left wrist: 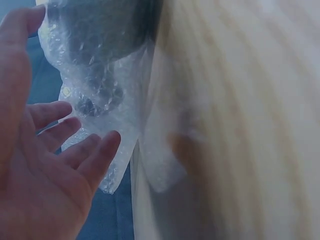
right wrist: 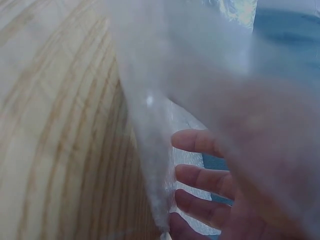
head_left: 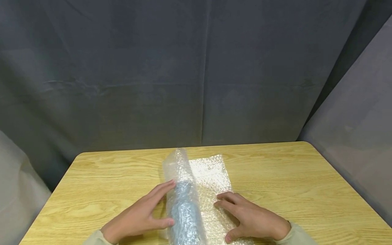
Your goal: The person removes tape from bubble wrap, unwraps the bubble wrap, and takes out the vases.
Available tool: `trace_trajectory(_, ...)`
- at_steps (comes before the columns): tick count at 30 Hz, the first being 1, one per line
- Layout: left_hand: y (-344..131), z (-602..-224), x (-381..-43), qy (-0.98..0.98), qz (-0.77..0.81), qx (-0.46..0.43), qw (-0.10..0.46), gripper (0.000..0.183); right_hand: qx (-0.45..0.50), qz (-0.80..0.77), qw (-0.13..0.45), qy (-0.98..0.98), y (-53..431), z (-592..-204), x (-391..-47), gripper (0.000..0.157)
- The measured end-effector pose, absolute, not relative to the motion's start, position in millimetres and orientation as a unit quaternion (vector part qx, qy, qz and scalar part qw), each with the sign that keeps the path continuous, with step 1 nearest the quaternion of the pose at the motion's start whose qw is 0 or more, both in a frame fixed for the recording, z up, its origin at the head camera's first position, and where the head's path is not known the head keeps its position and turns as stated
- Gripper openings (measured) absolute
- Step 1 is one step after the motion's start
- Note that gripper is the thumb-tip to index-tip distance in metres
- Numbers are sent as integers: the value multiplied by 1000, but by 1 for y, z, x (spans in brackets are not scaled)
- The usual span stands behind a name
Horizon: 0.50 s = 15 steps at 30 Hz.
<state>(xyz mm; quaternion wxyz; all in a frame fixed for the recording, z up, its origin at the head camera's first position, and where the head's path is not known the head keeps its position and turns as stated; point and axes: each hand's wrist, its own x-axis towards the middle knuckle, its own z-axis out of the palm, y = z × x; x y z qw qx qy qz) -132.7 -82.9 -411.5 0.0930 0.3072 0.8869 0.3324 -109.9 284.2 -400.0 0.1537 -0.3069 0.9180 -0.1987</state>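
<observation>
A blue-grey, bottle-like thing (head_left: 185, 212) lies lengthwise on the table, rolled in clear bubble wrap (head_left: 211, 170). Its exact kind is blurred by the layers. At the left side of the roll is my left hand (head_left: 139, 215), thumb and fingers spread, fingertips touching or very near the wrap. In the left wrist view that hand (left wrist: 52, 172) shows loosely bent fingers beside the wrapped bundle (left wrist: 100, 45). My right hand (head_left: 252, 217) rests its fingers on the flat part of the wrap, right of the roll. In the right wrist view a film edge partly hides this hand (right wrist: 250, 205).
The wooden table (head_left: 306, 183) extends to both sides of the wrap, with rounded far corners. A dark grey curtain (head_left: 153, 85) hangs behind it. Lighter cloth (head_left: 352, 129) hangs along the right side, and more pale cloth (head_left: 15, 183) stands at the left.
</observation>
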Motion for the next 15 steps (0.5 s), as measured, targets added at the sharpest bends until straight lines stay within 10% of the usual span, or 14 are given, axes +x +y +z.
trace_trajectory(15, -86, -411, -132, 888, 322, 320, 77, 94, -304, -199, 158, 918, 283, -401, -111, 93)
